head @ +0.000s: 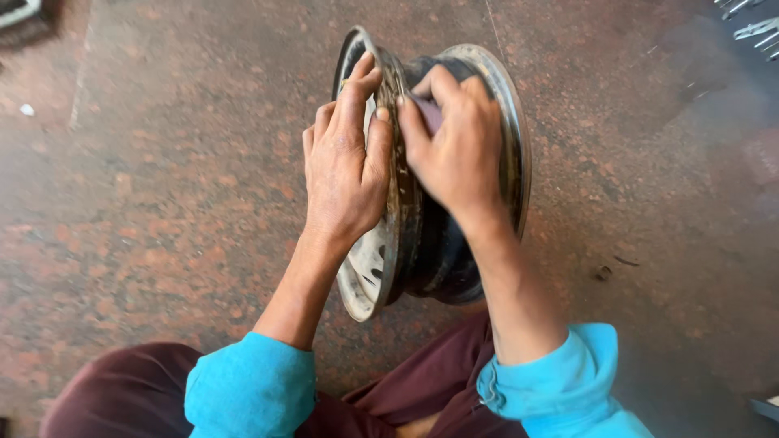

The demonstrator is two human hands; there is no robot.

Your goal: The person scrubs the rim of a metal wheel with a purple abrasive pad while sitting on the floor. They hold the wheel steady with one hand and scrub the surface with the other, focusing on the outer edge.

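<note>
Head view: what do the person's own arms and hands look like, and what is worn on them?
Both hands, the left hand and the right hand, are bare, with no gloves, rings or watch visible. Each forearm is uncovered up to a bright turquoise sleeve, rolled or pushed back. The hands look dusty.

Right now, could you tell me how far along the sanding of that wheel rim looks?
In hand: left hand steadies the upright wheel rim, right hand presses a purplish abrasive piece into its barrel. Done: little visibly. Left: rust still speckles the left flange.
</note>
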